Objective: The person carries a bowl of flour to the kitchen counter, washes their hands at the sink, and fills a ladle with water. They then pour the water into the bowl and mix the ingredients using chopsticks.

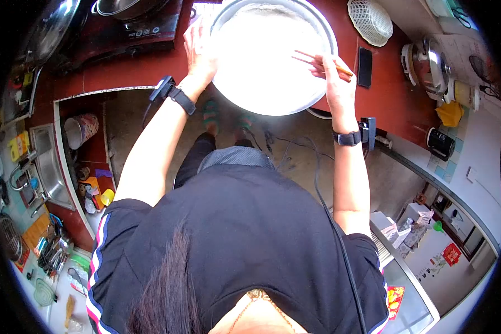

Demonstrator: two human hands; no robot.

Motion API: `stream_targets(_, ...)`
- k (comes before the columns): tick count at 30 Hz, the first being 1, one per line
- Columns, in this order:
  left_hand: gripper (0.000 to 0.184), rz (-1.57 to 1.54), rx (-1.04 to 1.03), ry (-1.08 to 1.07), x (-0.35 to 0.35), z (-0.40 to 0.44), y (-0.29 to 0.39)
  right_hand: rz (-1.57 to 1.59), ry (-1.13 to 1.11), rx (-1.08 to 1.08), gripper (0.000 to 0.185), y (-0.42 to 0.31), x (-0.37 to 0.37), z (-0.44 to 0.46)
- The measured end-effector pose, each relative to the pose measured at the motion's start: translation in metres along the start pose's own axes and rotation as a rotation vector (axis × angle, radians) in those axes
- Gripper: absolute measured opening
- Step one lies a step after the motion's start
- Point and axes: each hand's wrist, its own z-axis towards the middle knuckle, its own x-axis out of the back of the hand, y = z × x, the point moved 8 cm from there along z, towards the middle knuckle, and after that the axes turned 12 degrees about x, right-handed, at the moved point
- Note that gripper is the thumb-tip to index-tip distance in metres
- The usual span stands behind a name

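Note:
A large, wide metal basin [332,42] is at the edge of the red counter, in front of my body. Its inside is glaring white, and what lies in it cannot be made out. My left hand [200,54] is closed on the basin's left rim, with fingers along the outer side. On the other side, my right hand [338,80] grips a pair of wooden chopsticks [306,57], which point left over the basin. Their tips blur into the bright white area. Each wrist wears a black strap with a small device.
Right of the basin a black phone [364,67] lies on the red counter [392,92], below a white woven basket [371,22]. A glass-lidded pot [431,64] stands farther right. An induction cooker [145,32] with a pot is at upper left. Cables [300,143] trail across the floor.

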Motion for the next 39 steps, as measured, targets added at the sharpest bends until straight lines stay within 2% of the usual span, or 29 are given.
stream_targets(3, 0.055, 0.013, -0.093, -0.053, -0.01, -0.002, -0.007, -0.005, -0.037, 0.061, 0.027, -0.007, -0.026, 0.011)
stream_targets(6, 0.05, -0.161, 0.019, -0.09, -0.009, 0.002, -0.012, -0.025, -0.097, 0.2, 0.029, -0.018, -0.081, 0.031)
stream_targets(8, 0.046, -0.181, 0.06, -0.091, -0.011, 0.003, -0.017, -0.28, -0.081, 0.161, 0.031, -0.04, -0.105, 0.027)
stream_targets(9, 0.046, -0.192, 0.087, -0.099, -0.013, 0.003, -0.021, -0.135, -0.073, 0.193, 0.032, -0.016, -0.12, 0.035)
stream_targets(10, 0.045, -0.205, 0.116, -0.108, -0.015, 0.003, -0.024, -0.22, -0.094, 0.219, 0.034, 0.004, -0.119, 0.033)
stream_targets(12, 0.045, -0.23, 0.13, -0.117, -0.012, 0.004, -0.02, -0.393, -0.137, 0.275, 0.039, -0.032, -0.128, 0.015)
stream_targets(13, 0.044, -0.243, 0.138, -0.123, -0.01, 0.003, -0.018, -0.487, -0.189, 0.063, 0.037, -0.038, -0.125, 0.004)
stream_targets(15, 0.044, -0.256, 0.155, -0.125, -0.008, 0.002, -0.018, -0.516, -0.316, 0.007, 0.035, -0.048, -0.121, -0.023)
stream_targets(18, 0.044, -0.248, 0.171, -0.12, -0.012, 0.003, -0.022, -0.178, -0.419, -0.027, 0.045, -0.009, -0.113, -0.04)
stream_targets(20, 0.044, -0.233, 0.173, -0.117, -0.014, 0.002, -0.026, -0.042, -0.483, 0.014, 0.044, -0.005, -0.114, -0.05)
stream_targets(21, 0.044, -0.226, 0.168, -0.118, -0.014, 0.001, -0.026, -0.251, -0.544, 0.282, 0.027, -0.022, -0.118, -0.05)
stream_targets(24, 0.045, -0.182, 0.106, -0.093, -0.014, 0.001, -0.022, -1.122, -0.452, 0.727, 0.025, -0.045, -0.13, -0.042)
stream_targets(25, 0.045, -0.161, 0.08, -0.08, -0.014, 0.0, -0.021, -0.947, -0.433, 0.68, 0.025, -0.036, -0.127, -0.031)
stream_targets(27, 0.046, -0.165, 0.163, -0.139, -0.014, 0.001, -0.022, -0.603, -0.389, 0.576, 0.026, -0.006, -0.114, -0.003)
stream_targets(29, 0.047, -0.165, 0.221, -0.186, -0.013, 0.001, -0.022, -0.488, -0.337, 0.474, 0.025, 0.025, -0.087, 0.018)
stream_targets(31, 0.047, -0.159, 0.264, -0.214, -0.012, 0.001, -0.022, -0.273, -0.271, 0.382, 0.022, 0.02, -0.063, 0.027)
stream_targets(32, 0.047, -0.168, 0.26, -0.207, -0.011, 0.002, -0.02, -0.381, -0.239, 0.312, 0.022, 0.013, -0.051, 0.027)
stream_targets(34, 0.047, -0.179, 0.251, -0.199, -0.009, 0.001, -0.018, -0.326, -0.128, 0.297, 0.021, 0.013, -0.039, 0.033)
stream_targets(37, 0.049, -0.193, 0.22, -0.161, -0.009, 0.001, -0.017, -0.489, -0.168, 0.545, 0.027, 0.027, -0.058, 0.041)
stream_targets(39, 0.05, -0.178, 0.219, -0.151, -0.012, 0.002, -0.021, -0.637, -0.252, 0.446, 0.025, 0.016, -0.082, 0.028)
